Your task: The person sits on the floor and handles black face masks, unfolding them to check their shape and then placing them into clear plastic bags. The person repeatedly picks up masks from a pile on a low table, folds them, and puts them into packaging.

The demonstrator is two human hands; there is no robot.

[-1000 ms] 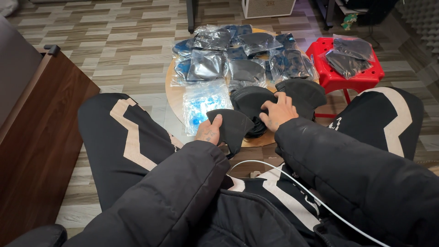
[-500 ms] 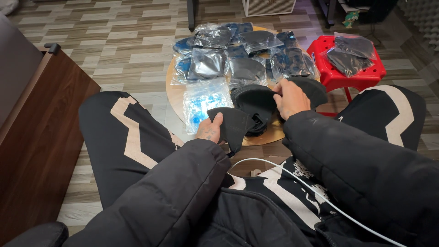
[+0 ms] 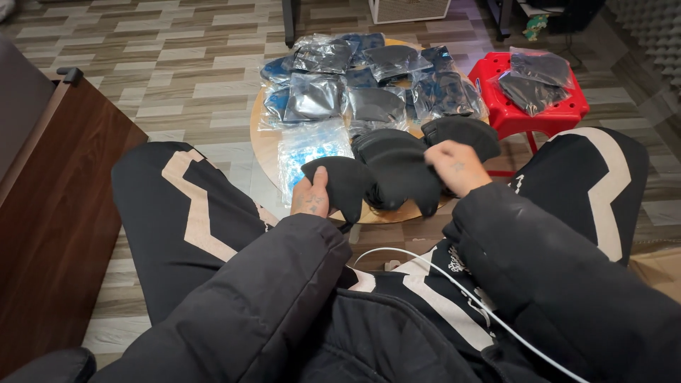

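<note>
Sorting black fan-shaped fabric pieces, one in each hand.

Left hand (image 3: 311, 201) pinches a black piece (image 3: 342, 184) just above its fingers; right hand (image 3: 455, 165) grips a second piece (image 3: 406, 181) beside the stack (image 3: 383, 145) on the round table (image 3: 264, 145). Likely next: bringing the two together edge to edge.

Place: home room used for packing work
Signs: wood-look tiled floor (image 3: 177, 78), red plastic stool (image 3: 528, 106), low round table (image 3: 266, 152) (bagged goods piled on it)

Stool (image 3: 528, 110) right of table (image 3: 264, 145)
</note>
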